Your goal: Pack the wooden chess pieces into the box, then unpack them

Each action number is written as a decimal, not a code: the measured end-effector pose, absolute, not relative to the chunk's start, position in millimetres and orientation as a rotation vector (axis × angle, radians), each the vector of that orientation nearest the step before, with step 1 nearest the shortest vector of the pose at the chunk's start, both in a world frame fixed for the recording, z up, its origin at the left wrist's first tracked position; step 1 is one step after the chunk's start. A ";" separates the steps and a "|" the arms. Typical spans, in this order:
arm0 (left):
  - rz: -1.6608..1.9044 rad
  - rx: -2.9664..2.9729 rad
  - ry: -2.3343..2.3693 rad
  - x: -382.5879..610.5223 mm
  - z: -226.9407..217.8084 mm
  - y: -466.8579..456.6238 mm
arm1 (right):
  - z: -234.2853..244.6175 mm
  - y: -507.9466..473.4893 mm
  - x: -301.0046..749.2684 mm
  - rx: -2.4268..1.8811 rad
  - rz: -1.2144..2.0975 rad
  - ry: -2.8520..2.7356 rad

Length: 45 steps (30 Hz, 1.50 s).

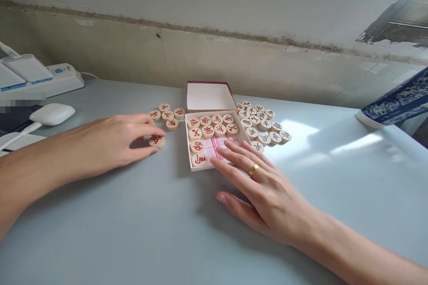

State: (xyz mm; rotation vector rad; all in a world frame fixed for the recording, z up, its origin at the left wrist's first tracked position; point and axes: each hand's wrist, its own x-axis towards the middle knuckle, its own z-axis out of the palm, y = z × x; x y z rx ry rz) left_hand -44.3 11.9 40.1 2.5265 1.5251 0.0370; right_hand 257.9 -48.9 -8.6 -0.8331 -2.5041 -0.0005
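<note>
My right forearm [337, 236] is lying nearest the head camera, slanting over the bench [133, 236]. The right hand [262, 187], wearing one ring [253, 169], is holding its fingers spread over the near right part of the box [188, 141]; that grip is standing wide and holding nothing, and I'm not able to tell whether its fingertips are touching the box. My left hand [123, 140] is pinching one red piece [157, 142], left of the box: thumb and forefinger are standing about the piece's width apart, and the piece is apparently sitting flat on the bench between them.

I'm judging this disc to be light, stiff and hard, probably wood, a bit slippery on its smooth side but hardly fragile. I'm favouring a hold on two opposite sides of its rim. The box is looking like thin card, so I'm expecting its walls to be bending easily.

I'm counting one red piece in the left grip, five loose pieces [167, 115] clustering beyond it and ten boxed pieces [207, 131], all red. Right of the box about fifteen black pieces [262, 116] are showing; crowding is making that uncertain. One lid [210, 96] is resting just behind the box.
</note>
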 end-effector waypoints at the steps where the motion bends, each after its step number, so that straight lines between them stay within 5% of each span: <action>1: 0.026 2.544 1.533 -44.5 38.7 12.3 | -8.6 -48.8 257.8 -0.822 -0.005 -2.490; 9: -0.127 2.852 1.665 -33.7 39.5 2.1 | -13.2 -47.3 256.7 -0.886 -0.005 -2.499; 17: 0.248 2.837 1.116 -15.9 25.5 -20.6 | -12.4 -47.5 254.8 -0.889 -0.075 -2.531; 23: 0.393 2.745 1.274 -3.9 20.0 -25.2 | -8.8 -41.8 252.5 -0.877 -0.104 -2.599; 31: 0.197 2.790 1.261 2.1 20.4 -23.9 | -7.1 -39.0 246.8 -0.934 -0.099 -2.617; 45: 0.367 2.938 1.061 -4.7 16.8 -24.4 | -12.8 -41.5 253.7 -0.772 -0.014 -2.545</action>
